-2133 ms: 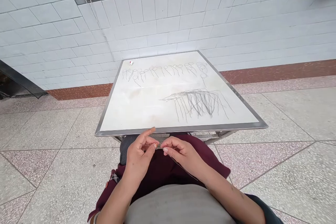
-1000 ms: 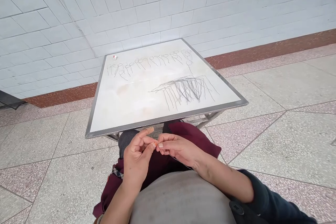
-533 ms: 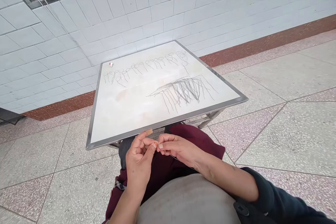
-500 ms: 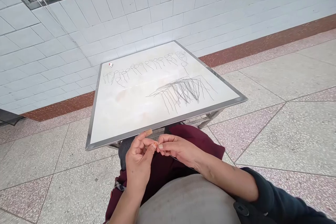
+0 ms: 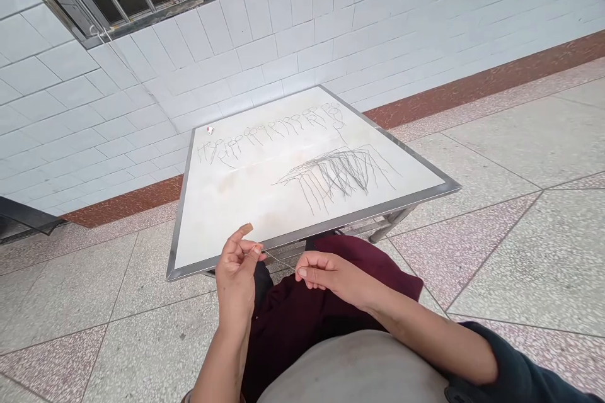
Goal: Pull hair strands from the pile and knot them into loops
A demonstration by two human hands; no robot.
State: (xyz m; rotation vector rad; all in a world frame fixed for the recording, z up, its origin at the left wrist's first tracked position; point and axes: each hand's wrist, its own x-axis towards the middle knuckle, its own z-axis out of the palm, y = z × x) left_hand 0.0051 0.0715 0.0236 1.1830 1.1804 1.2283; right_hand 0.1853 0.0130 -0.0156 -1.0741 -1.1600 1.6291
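- The table (image 5: 215, 217) is the landmark: a thin strand (image 5: 280, 261) spans the gap between the two hands, just on the person's side of the table's near edge.
- Its long axis slants – the left end close to that edge, the right end farther from the table and nearer the body. It looks straight; any tail past either pinch is too fine to make out.
- The left hand (image 5: 236, 277) is the nearer to the table, over its near edge in this view, thumb and finger pinched on the strand.
- The right hand (image 5: 328, 274) is pinched on the other end, off the table's near edge, above the maroon cloth (image 5: 378, 264).
- On the table, a pile of dark strands (image 5: 343, 171) lies right of the middle; looped strands (image 5: 269, 131) line the far side.
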